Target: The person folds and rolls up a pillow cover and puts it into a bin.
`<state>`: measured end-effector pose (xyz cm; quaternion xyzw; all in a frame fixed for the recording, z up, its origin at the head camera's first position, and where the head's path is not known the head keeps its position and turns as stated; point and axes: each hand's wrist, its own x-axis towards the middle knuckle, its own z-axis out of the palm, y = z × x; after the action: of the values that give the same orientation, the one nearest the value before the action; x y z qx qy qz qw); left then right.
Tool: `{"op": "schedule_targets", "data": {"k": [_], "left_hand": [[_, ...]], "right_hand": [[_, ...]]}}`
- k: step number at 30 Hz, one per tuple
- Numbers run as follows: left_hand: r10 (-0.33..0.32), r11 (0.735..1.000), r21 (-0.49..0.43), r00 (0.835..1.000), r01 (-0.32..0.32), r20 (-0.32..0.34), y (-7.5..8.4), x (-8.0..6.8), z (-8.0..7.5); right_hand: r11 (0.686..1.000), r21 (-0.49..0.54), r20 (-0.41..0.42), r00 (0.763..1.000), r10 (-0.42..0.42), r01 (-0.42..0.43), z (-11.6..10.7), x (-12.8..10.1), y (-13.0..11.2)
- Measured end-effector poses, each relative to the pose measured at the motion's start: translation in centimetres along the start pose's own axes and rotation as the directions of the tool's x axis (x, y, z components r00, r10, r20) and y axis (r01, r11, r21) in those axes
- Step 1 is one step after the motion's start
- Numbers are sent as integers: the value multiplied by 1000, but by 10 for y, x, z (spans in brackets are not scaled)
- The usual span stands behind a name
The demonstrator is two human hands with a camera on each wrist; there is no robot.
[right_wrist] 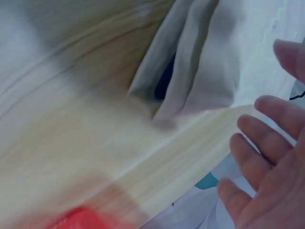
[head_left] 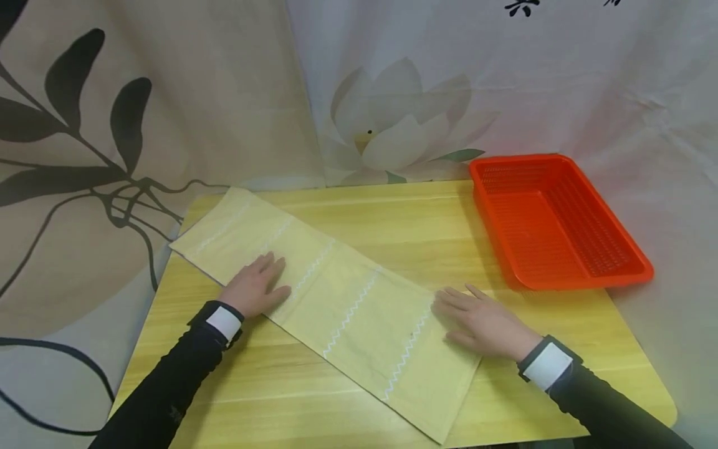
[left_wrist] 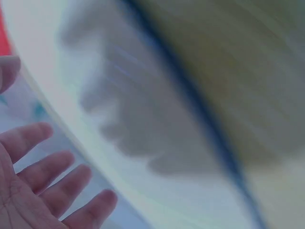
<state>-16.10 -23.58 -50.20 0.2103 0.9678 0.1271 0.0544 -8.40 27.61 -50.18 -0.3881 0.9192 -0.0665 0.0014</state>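
A long, flat folded piece of pale yellow cloth (head_left: 348, 293) with white zigzag lines across it lies slantwise on the wooden table. My left hand (head_left: 255, 288) is over its near-left edge, fingers extended; in the left wrist view the fingers (left_wrist: 55, 174) are spread and cast a shadow on the cloth, which has a dark blue edge (left_wrist: 190, 100). Over the cloth's right end is my right hand (head_left: 485, 321), fingers straight and palm down. The right wrist view shows folded layers (right_wrist: 190, 71) at that end, dark blue between them. Neither hand grips anything.
A red-orange plastic basket (head_left: 561, 218) with slotted walls sits at the table's back right, beyond my right hand. Behind the wooden table (head_left: 392, 218) hangs a printed curtain (head_left: 224, 93). A black cable (head_left: 56, 349) loops at the left.
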Motion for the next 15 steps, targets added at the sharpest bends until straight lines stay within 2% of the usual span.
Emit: {"op": "schedule_targets", "data": {"k": [3, 6, 10, 15], "left_hand": [[144, 989, 29, 990, -144, -1, 45, 10, -2], [293, 953, 78, 956, -293, 15, 91, 16, 2], [443, 886, 126, 895, -446, 55, 139, 16, 16], [580, 784, 184, 806, -592, 120, 187, 10, 32]], "right_hand": [[1000, -20, -32, 999, -17, 17, -12, -11, 5], [997, -42, -64, 996, -64, 61, -19, -22, 8], [990, -70, -70, 990, -124, 119, -23, -30, 9], [981, -100, -69, 982, -174, 167, -26, -31, 6]]}}
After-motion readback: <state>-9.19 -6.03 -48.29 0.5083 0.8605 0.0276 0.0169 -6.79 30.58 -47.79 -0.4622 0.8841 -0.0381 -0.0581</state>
